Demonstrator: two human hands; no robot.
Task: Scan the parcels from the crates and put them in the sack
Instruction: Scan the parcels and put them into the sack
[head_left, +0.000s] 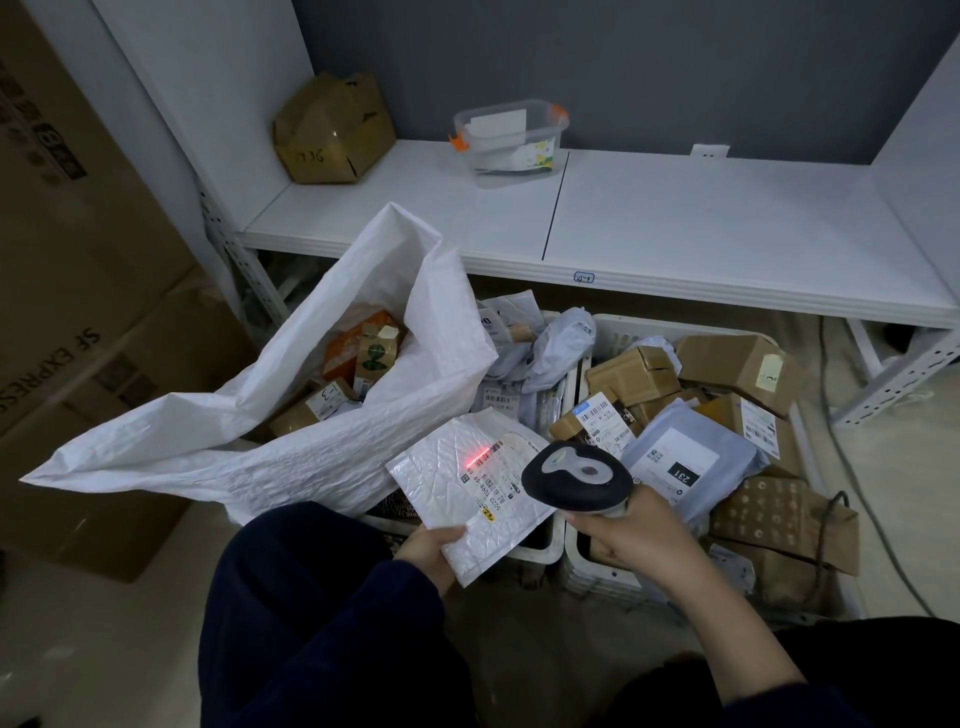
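Observation:
My left hand grips the near corner of a white bubble mailer, held flat above the crates. My right hand grips a black handheld scanner just right of the mailer. A red scan line glows on the mailer's barcode label. The white woven sack stands open at the left with several boxes inside. Two white crates sit ahead: the left crate holds grey poly bags, and the right crate holds brown boxes and a grey mailer.
A white shelf runs across above the crates, carrying a crumpled brown box and a clear plastic tub. Large cardboard cartons stack at the left. A cable trails on the floor at the right.

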